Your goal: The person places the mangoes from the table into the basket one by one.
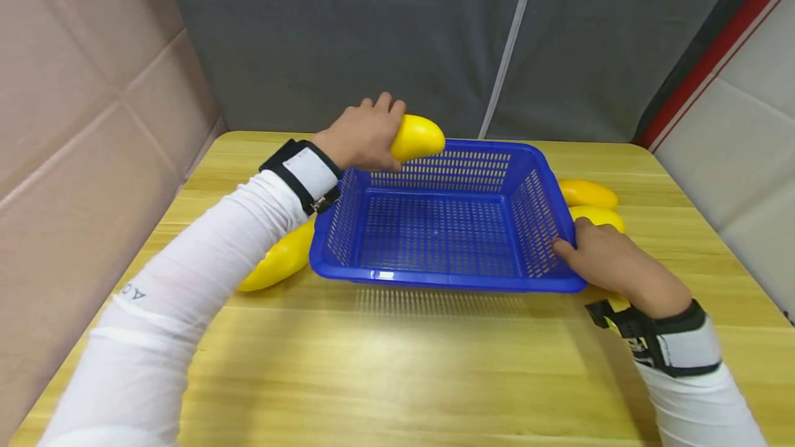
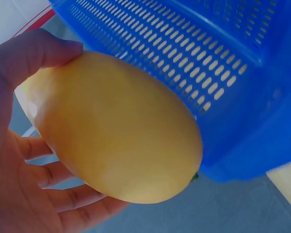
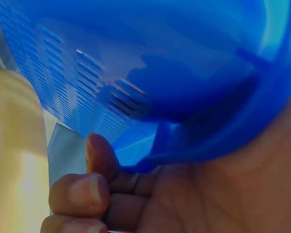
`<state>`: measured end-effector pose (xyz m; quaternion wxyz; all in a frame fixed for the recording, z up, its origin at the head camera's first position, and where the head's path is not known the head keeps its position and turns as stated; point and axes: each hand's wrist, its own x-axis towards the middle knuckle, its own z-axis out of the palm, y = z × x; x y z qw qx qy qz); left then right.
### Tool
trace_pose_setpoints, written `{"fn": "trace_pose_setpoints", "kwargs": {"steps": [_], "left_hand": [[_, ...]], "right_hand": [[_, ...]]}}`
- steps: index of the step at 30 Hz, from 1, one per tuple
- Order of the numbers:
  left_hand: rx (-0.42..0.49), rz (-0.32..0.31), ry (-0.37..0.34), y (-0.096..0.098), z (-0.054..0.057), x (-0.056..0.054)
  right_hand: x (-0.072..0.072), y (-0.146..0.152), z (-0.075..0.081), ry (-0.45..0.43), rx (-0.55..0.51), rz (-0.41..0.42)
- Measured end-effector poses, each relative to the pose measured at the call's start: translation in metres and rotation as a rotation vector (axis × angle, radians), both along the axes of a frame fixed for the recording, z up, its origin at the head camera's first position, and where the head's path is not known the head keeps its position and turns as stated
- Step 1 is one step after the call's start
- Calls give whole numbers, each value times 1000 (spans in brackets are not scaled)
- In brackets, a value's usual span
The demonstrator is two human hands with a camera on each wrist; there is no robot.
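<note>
My left hand (image 1: 366, 135) holds a yellow mango (image 1: 420, 138) over the back left rim of a blue slotted plastic basket (image 1: 437, 236). In the left wrist view the thumb lies along one side of the mango (image 2: 126, 128) and the fingers behind it, close to the basket wall (image 2: 169, 53). My right hand (image 1: 611, 261) grips the basket's right rim near the front corner. From the right wrist view, its curled fingers (image 3: 87, 194) are under the rim, beside another yellow fruit (image 3: 17, 155). The basket's front edge is raised off the table, and its inside shows bare.
Two yellow mangoes (image 1: 588, 194) lie on the wooden table (image 1: 397, 378) to the right of the basket. Another large yellow mango (image 1: 279, 261) lies at the left, partly behind my left forearm. A grey curtain (image 1: 348, 33) hangs behind the table, with padded walls on both sides.
</note>
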<state>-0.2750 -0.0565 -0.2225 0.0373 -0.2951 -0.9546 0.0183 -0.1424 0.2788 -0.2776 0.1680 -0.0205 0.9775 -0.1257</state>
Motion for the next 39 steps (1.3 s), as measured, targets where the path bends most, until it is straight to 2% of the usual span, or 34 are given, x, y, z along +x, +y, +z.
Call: {"fn": "trace_pose_setpoints", "kwargs": {"steps": [8, 17, 27, 39], "left_hand": [[-38, -33, -9, 12, -14, 2], [-102, -44, -60, 13, -25, 3], [-141, -40, -87, 20, -39, 2], [-165, -15, -78, 24, -58, 2]], "right_hand": [[1, -1, 1, 23, -2, 18], [2, -3, 1, 33, 1, 28], [3, -3, 2, 33, 5, 27], [2, -5, 1, 54, 11, 33]]}}
